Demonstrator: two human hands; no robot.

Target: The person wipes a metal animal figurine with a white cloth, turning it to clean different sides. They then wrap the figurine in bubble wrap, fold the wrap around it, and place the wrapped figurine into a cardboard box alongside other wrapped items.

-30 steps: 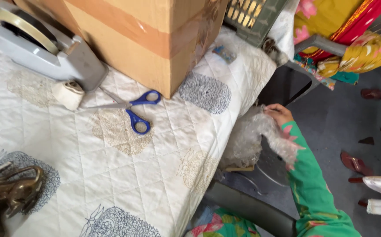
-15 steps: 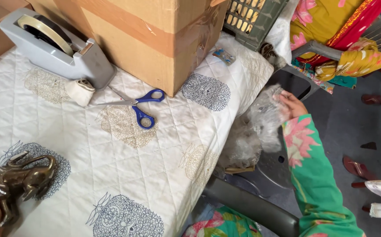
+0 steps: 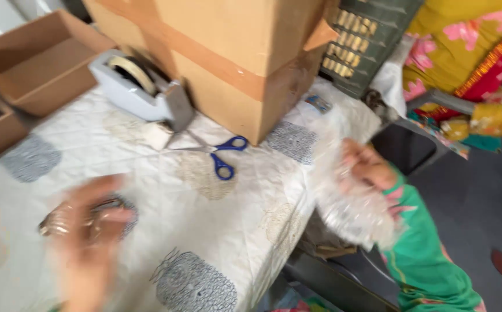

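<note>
Lifting clear bubble wrap (image 3: 349, 202) off the table's right edge, the right hand (image 3: 366, 167) now grips it higher than a moment ago. Left hand (image 3: 89, 231) has come onto the brass figurine (image 3: 66, 219) near the front-left edge; grasp blurred, cannot tell.

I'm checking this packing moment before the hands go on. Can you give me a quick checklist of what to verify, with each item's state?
1. Right hand grips the bubble wrap: ok.
2. Left hand on the brass figurine: cannot tell, heavy blur.
3. Blue-handled scissors lie flat on the quilted tablecloth, apart from both hands: ok.
4. Tape dispenser loaded with a roll: ok.
5. Large cardboard box taped shut: ok.
</note>
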